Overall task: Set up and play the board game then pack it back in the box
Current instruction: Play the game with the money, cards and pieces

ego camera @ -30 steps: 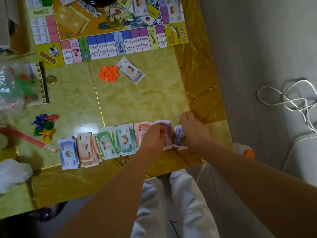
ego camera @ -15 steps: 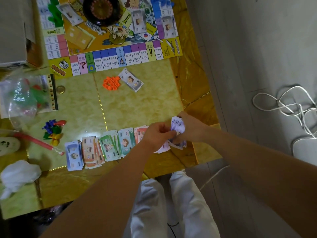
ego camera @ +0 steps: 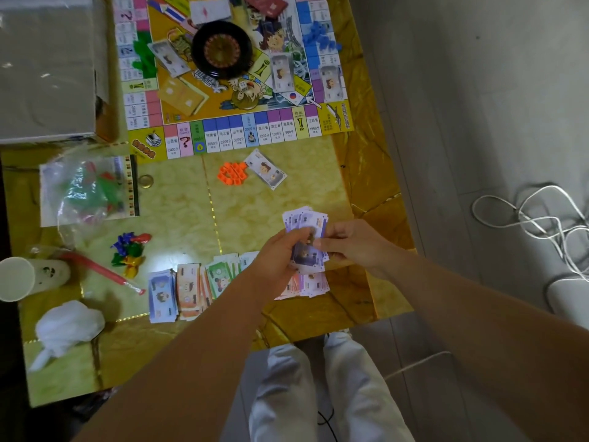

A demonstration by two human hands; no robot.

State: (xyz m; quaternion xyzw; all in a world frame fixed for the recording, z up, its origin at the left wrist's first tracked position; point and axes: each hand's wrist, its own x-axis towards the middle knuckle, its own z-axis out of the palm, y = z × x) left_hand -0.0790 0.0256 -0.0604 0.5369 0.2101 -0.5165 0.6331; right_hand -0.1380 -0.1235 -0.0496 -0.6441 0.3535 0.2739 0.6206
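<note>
Purple play-money wad (ego camera: pixel 306 232) lifted just above table (ego camera: pixel 178 218), near front right corner, over pink stack (ego camera: pixel 314 285). Left hand (ego camera: pixel 277 263) pinching wad's near left side, thumb on top; right hand (ego camera: pixel 353 247) closed on right edge, fingertips (ego camera: pixel 322 245) across face. Top notes fanned, skewed. Likely thin paper: light, limp, slick sheet on sheet, prone to sliding apart or creasing. Best gripped across short edges, whole thickness, squared up first. Other sorted stacks (ego camera: pixel 191 287) in row along front edge. Board (ego camera: pixel 236 74) well apart, farther back.
</note>
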